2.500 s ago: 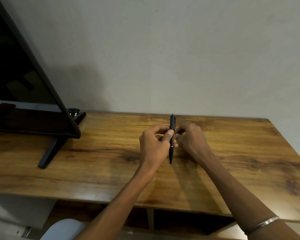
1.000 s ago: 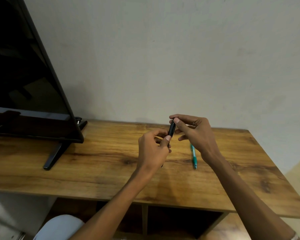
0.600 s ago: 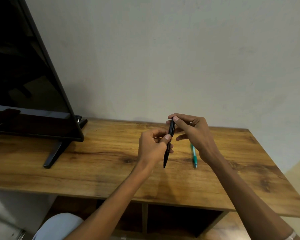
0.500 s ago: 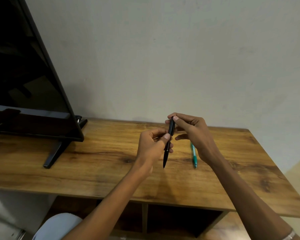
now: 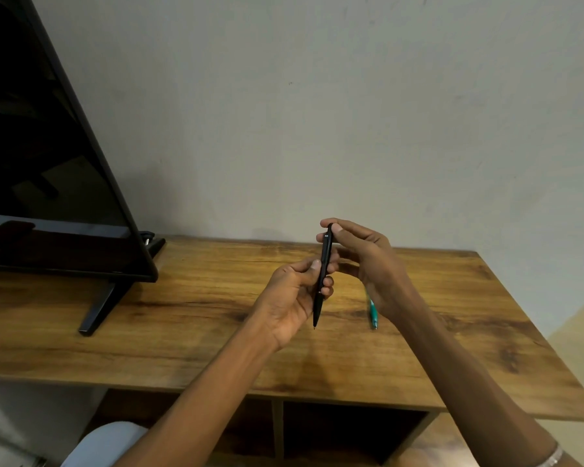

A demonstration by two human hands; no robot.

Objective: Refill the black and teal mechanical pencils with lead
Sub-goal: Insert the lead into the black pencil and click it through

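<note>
1. Head view: wooden bench (image 5: 182, 332), broad and flat, its brown grain smooth with dark knots, set against a plain wall.
2. Dark monitor (image 5: 48, 163), glossy and rigid, stands on slim legs at the far left.
3. Left hand (image 5: 292, 298), fingers curled round the mid-barrel of the black pencil (image 5: 322, 278), holds it nearly upright above the bench, tip down.
4. Right hand (image 5: 364, 254), thumb and forefinger pinching the pencil's top end; whether a cap is on cannot be told.
5. Black pencil: thin, stiff, smooth plastic cylinder, judged light and somewhat slippery; best gripped at mid-barrel. Lead would be brittle; none is visible.
6. Teal pencil (image 5: 373, 315) lies flat on the bench, right of the black one, partly hidden by the right wrist.
</note>
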